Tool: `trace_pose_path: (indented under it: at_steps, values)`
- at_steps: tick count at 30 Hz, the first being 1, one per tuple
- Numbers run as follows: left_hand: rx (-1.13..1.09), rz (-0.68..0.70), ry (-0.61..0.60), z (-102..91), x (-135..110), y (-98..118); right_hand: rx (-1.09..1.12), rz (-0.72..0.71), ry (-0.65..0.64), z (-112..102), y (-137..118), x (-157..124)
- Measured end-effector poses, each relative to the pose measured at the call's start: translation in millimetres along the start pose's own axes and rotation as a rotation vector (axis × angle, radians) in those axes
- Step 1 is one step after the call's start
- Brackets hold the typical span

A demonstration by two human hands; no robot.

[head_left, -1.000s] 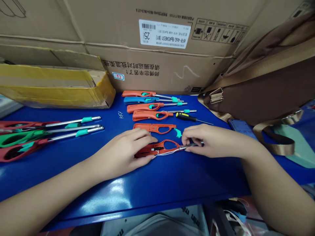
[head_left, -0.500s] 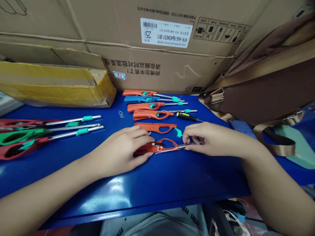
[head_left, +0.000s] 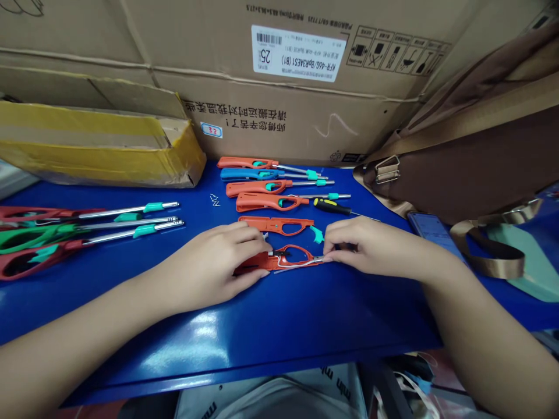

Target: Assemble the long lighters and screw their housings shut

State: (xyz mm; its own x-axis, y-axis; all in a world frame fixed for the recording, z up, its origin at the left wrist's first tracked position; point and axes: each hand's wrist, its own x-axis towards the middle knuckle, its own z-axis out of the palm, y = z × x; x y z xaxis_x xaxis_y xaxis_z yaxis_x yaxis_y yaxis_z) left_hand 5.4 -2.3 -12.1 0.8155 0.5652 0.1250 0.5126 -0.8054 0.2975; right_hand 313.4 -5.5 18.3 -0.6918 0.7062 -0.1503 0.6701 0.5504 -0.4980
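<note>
My left hand [head_left: 218,265] lies curled over the rear of an opened orange lighter shell [head_left: 293,259] on the blue table [head_left: 279,326], pressing it down. My right hand [head_left: 371,247] pinches the metal tube at the shell's front end, where a thin white wire runs along the shell. Just behind lies the other orange shell half [head_left: 277,224] with a small teal trigger piece [head_left: 316,234] beside it.
Several finished long lighters [head_left: 266,186] lie in a row behind, with a black-and-yellow screwdriver [head_left: 332,206]. More lighters [head_left: 65,233] lie at left. Cardboard boxes [head_left: 271,87] wall the back; a taped yellow box [head_left: 96,148] sits left. A brown bag [head_left: 471,151] and phone [head_left: 430,228] lie right.
My right hand has slid a little leftward along the metal tube toward the shell. The left hand has stayed on the shell.
</note>
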Motion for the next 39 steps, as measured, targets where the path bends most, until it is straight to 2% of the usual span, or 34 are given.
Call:
trace_pose_path:
  at_steps: [17,23,30,34,39]
  values:
    - [-0.097,-0.038,0.001,1.5,-1,0,0.001,0.007,0.03,6,-1,4]
    - [-0.098,-0.04,-0.023,-3.4,0,-2,0.001,0.063,0.034,11,-9,4]
    - [-0.083,0.003,-0.032,-5.5,-1,-3,0.043,0.084,-0.01,5,-8,0]
    - [-0.075,-0.003,-0.035,-5.1,-1,-2,0.071,0.067,0.032,4,-11,2]
    - [-0.102,-0.017,-0.056,-2.4,-1,1,0.165,0.214,-0.016,10,-14,11]
